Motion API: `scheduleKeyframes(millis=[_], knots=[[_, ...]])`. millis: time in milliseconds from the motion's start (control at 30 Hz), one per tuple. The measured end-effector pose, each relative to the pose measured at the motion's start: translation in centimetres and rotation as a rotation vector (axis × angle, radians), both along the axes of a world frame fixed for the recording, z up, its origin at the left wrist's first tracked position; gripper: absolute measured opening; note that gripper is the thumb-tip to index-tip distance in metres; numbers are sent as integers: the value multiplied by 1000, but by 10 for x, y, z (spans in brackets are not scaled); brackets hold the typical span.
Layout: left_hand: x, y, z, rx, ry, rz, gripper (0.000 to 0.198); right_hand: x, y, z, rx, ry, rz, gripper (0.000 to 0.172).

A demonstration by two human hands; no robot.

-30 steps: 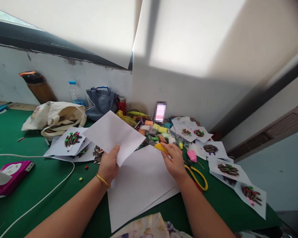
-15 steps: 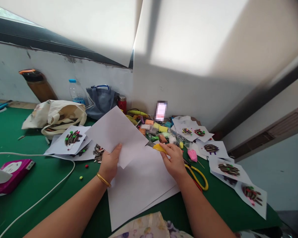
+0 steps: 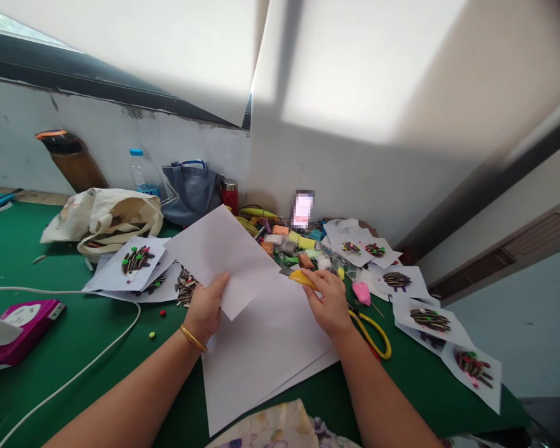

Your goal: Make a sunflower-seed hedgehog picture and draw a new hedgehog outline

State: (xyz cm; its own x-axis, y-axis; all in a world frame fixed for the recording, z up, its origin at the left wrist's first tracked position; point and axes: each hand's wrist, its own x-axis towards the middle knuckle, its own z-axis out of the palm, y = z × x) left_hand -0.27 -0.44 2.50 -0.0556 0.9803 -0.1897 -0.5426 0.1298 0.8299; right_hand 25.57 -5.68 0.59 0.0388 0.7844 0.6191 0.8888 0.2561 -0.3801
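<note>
The small white sheet (image 3: 219, 252) is up in the air in front of the person, tilted above the table, and I'd call it feather-light, floppy and easily creased. From where I stand, the nearest thing is a patterned cloth (image 3: 273, 429) at the person's lap; just beyond it, larger white paper (image 3: 261, 367) lies overlapped on the green table (image 3: 107, 386). Over that, the left hand (image 3: 206, 305) is closed on the sheet's near left edge, thumb flat on top; its fingers underneath are hidden. That seems a fair hold: a broad, gentle pinch should keep so thin a thing from drooping or wrinkling. The right hand (image 3: 327, 302) is closed around a yellow-handled knife (image 3: 303, 278), its blade at the sheet's right corner; whether they touch I can't tell. Paper this thin would probably tear if pulled hard there. Beside the right forearm lie yellow-handled scissors (image 3: 381, 339). Further off are a pink lump (image 3: 361, 292), a loose heap of seeds (image 3: 185, 287), packets of coloured clay (image 3: 307, 242), and, by the wall, a blurred-out phone (image 3: 302, 210).
</note>
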Motion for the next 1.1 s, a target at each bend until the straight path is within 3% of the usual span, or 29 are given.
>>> scheduleKeyframes(millis=[567,800,1100], knots=[[-2,1,0,-17,-15,-27,48,0,-1,2,-26,9,-5,33],[-2,6,-9,106,3,-1,61,1,1,1,-22,18,4,33],[-1,6,-11,56,33,16,48,0,1,-2,-74,49,32,35]])
